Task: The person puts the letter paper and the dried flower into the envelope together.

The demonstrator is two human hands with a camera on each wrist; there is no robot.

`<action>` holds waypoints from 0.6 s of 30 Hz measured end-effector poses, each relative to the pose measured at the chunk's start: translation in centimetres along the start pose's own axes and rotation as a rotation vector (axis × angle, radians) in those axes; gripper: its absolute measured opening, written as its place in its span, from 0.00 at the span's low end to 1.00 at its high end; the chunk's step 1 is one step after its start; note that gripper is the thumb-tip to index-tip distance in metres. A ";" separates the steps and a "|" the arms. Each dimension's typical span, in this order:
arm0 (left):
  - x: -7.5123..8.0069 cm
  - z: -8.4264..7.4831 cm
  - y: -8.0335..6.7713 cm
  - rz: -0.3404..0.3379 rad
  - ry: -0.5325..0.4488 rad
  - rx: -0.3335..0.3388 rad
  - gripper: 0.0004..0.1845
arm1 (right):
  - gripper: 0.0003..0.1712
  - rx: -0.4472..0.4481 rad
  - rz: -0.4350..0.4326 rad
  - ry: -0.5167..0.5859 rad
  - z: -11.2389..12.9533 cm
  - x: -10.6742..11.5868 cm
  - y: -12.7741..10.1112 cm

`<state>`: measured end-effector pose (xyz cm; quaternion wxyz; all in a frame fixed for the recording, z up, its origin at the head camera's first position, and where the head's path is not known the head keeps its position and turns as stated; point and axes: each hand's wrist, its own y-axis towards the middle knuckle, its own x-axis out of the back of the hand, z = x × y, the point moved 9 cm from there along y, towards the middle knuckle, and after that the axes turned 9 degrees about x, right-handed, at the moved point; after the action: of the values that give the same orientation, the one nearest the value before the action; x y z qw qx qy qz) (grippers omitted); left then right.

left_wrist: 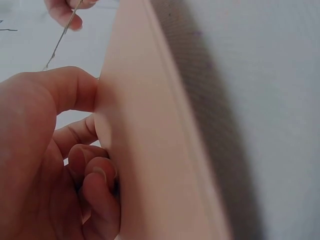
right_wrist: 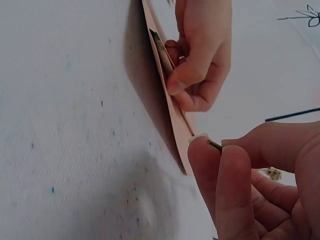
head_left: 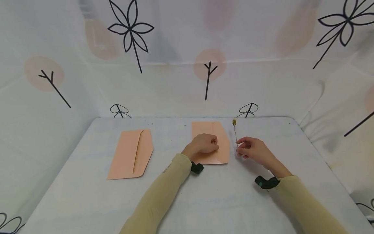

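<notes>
My right hand (head_left: pixel 253 150) pinches dried flower (head_left: pixel 234 130) low on its brittle, weightless stem. My left hand (head_left: pixel 204 144) grips the thin, floppy envelope (head_left: pixel 222 143) by its edge.

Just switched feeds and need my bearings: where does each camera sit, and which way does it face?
Head: above, facing forward and down at the table; both hands and sleeves show.
Left wrist: behind the left hand, facing the lifted envelope.
Right wrist: behind the right hand, facing the pinched dried flower stem.
Both wrist views share the envelope and the opposite hand.
</notes>
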<state>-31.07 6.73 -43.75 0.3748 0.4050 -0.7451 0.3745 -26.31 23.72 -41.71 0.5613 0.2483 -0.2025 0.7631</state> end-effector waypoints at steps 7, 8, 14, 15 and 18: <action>0.1 -0.2 0.0 -0.003 0.012 0.006 0.06 | 0.20 -0.003 0.010 0.008 0.5 -1.6 1.3; 0.2 -0.2 0.0 -0.003 0.013 0.006 0.06 | 0.20 -0.008 0.013 0.008 0.5 -1.9 1.5; 0.2 -0.3 -0.2 -0.001 0.005 0.002 0.06 | 0.19 -0.029 0.016 0.003 0.4 -3.2 2.4; 0.2 -0.3 -0.2 0.000 0.005 0.001 0.06 | 0.19 -0.028 0.014 0.000 0.4 -3.4 2.6; 0.2 -0.3 -0.2 -0.001 0.005 0.002 0.06 | 0.18 -0.025 0.012 0.013 0.4 -4.0 2.9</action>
<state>-30.89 6.86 -43.39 0.3766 0.4050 -0.7434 0.3762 -28.05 19.64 -43.88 0.5611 0.2350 -0.2100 0.7654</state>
